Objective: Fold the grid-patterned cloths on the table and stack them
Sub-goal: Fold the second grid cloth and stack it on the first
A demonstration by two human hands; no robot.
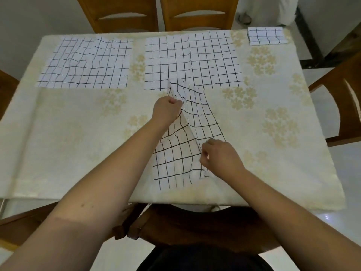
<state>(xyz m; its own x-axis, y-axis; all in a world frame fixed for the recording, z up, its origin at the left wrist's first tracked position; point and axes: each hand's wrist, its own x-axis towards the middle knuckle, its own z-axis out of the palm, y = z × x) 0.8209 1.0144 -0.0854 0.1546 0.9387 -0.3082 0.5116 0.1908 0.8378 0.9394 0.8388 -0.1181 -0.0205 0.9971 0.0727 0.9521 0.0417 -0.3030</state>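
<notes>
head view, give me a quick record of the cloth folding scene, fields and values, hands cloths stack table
left hand: grips the far end of the cloth being folded
right hand: pinches the near edge of the same cloth
cloth being folded: partly lifted, creased lengthwise, its far end overlapping the middle flat cloth
middle flat cloth: spread open, unfolded
left flat cloth: spread open, wrinkled
folded stack: at the table's far right corner
table: covered with a cream floral tablecloth
chairs: wooden, around the table

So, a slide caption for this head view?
Both hands grip a white black-gridded cloth mid-fold on the cream floral tablecloth.
</notes>
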